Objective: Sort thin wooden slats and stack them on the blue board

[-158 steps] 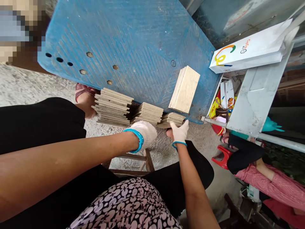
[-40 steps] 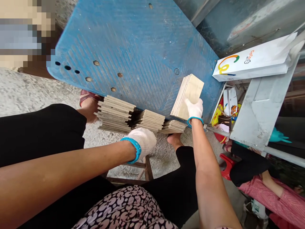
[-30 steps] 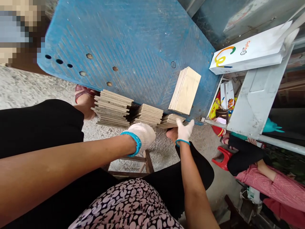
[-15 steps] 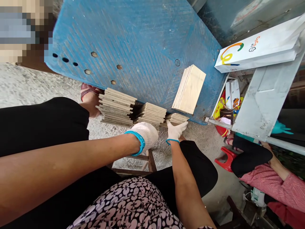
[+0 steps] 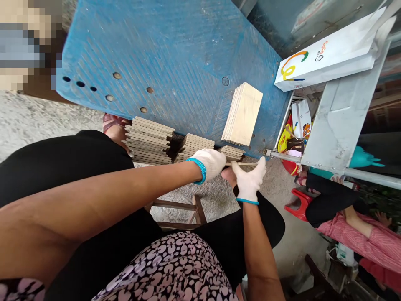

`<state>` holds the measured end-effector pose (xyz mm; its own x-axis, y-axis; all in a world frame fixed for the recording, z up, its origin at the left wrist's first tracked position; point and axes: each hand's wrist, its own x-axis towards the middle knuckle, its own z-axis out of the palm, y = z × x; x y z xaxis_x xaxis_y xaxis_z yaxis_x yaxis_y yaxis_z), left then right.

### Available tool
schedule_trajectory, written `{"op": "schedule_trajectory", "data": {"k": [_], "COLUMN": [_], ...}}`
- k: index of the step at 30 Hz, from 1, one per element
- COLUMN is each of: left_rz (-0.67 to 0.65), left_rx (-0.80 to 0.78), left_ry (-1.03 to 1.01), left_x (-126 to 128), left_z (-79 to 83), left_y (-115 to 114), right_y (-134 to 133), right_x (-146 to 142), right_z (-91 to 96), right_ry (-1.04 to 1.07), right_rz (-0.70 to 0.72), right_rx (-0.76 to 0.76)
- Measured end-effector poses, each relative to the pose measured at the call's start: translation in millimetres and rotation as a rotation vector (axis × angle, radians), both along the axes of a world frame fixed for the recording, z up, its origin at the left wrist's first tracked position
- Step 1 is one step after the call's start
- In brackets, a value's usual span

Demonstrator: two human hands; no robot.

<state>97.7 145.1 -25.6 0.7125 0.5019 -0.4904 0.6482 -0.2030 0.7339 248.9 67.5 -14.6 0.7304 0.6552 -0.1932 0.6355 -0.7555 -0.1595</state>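
My left hand (image 5: 211, 163), in a white knitted glove with a blue cuff, is closed on the left end of a thin wooden board (image 5: 243, 164). At that board's right part is my right hand (image 5: 249, 182), gloved alike, its thumb and fingers spread around it. The board is seen almost edge-on, just in front of a small stack of boards (image 5: 232, 153). To the left stand a middle stack (image 5: 196, 144) and a taller, uneven stack (image 5: 150, 140) along the table's near edge. A neat block of pale boards (image 5: 246, 113) lies on the blue table (image 5: 175, 54).
At the right, a white paper bag (image 5: 326, 54) lies by a grey metal panel (image 5: 332, 121). Small packets (image 5: 301, 119) sit below it. A wooden stool frame (image 5: 178, 205) stands under me. Another person (image 5: 354, 234) sits near a red stool (image 5: 299, 205).
Both hands have moved right. A thin wooden board now shows between them, and my right hand has come away from the small stack. The view has shifted slightly.
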Motion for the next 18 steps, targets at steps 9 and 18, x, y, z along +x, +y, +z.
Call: {"op": "schedule_trajectory", "data": {"k": [9,18], "left_rz": [-0.057,0.298], "left_rx": [-0.013,-0.373], "left_ry": [-0.158,-0.054], "left_x": [29.7,4.9], "left_z": [-2.3,-5.7], "left_y": [4.8,25.6], "right_y": [18.9,76.6], "right_x": [26.6,52.4], "right_z": [51.4,26.2], "right_ry": [0.213,0.628], "right_rz": [0.157,-0.100], "right_rx": [0.323,0.656]}}
